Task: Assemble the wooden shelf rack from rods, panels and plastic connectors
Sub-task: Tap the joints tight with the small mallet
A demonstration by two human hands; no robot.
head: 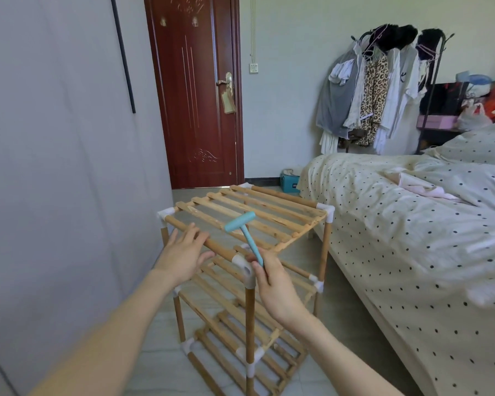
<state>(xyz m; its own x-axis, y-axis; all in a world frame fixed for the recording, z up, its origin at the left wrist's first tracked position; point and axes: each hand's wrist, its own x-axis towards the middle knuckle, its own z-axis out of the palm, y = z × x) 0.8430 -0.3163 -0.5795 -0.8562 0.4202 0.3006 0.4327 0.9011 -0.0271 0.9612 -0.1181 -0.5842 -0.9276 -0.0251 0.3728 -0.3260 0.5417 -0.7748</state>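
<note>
A person stands over a wooden shelf rack (249, 264) of 3 slatted tiers on the tiled floor between a grey wall and a spotted bed (412, 230); the left hand (183, 252), fingers spread, rests on the top front rod (200, 241); the right hand (272, 284) grips the handle of a small blue mallet (245, 232), its head raised above the top panel, beside the white corner connector (245, 267); a blue box (290, 182) sits by the red door (195, 90), its contents apparently hidden.
</note>
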